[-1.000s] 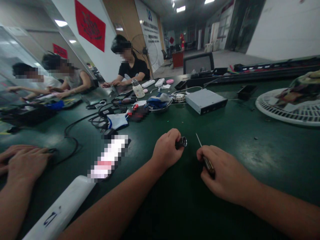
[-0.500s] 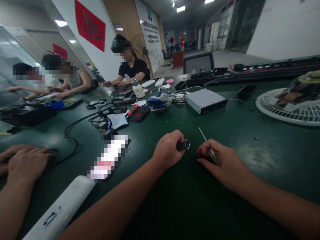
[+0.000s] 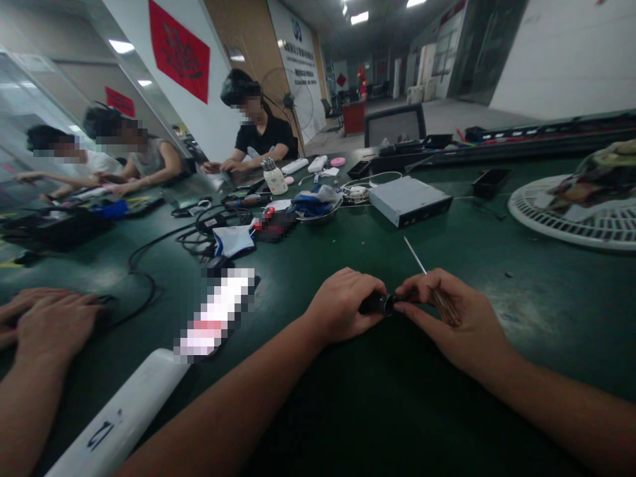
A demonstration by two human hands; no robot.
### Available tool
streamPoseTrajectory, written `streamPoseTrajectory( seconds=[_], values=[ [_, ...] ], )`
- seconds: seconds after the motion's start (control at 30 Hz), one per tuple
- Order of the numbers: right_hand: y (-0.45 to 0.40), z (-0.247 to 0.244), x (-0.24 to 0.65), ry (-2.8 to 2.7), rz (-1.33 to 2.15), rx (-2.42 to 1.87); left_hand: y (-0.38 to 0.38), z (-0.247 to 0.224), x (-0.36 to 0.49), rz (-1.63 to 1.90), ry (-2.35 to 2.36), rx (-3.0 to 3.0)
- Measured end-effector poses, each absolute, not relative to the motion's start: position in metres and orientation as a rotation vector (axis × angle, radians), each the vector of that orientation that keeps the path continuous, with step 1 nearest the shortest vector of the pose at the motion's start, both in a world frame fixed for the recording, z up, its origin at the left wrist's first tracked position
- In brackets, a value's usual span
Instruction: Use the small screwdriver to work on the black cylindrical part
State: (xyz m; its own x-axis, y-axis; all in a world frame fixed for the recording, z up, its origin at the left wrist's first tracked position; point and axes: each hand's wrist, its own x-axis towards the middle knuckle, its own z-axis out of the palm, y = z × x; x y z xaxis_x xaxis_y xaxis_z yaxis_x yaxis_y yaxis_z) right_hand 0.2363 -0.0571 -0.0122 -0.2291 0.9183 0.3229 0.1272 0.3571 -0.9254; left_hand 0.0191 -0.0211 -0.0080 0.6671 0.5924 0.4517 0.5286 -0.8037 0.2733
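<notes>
My left hand (image 3: 342, 306) is shut on a small black cylindrical part (image 3: 377, 304), which points to the right. My right hand (image 3: 450, 311) grips a thin screwdriver (image 3: 440, 298) with a brownish handle. Its steel shaft angles up and away from me, with the tip over the bare bench. The fingers of my right hand touch the far end of the cylinder, hiding its metal rim. Both hands hover close together just over the dark green bench (image 3: 521, 344).
A co-worker's hand (image 3: 52, 318) rests at the lower left on a black cable (image 3: 142, 278). A white bar (image 3: 129, 411) and a pixelated object (image 3: 216, 311) lie left of my arm. Ahead stand a metal box (image 3: 410, 201), a bowl with blue cloth (image 3: 315, 205), and a round white fan guard (image 3: 561, 218).
My hands have come together. The cylinder has turned and moved right, and my right fingers now reach its end. The screwdriver has shifted right, and its shaft stands more upright.
</notes>
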Motion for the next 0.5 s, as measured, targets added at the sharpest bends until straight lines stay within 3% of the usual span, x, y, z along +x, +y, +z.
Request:
streamPoseTrajectory(
  seconds=[0.5],
  values=[
    [-0.0589, -0.0121, 0.2357, -1.594, 0.869, -0.969, -0.0243, -0.0046, 0.0206, 0.889, 1.035, 2.745]
  ],
)
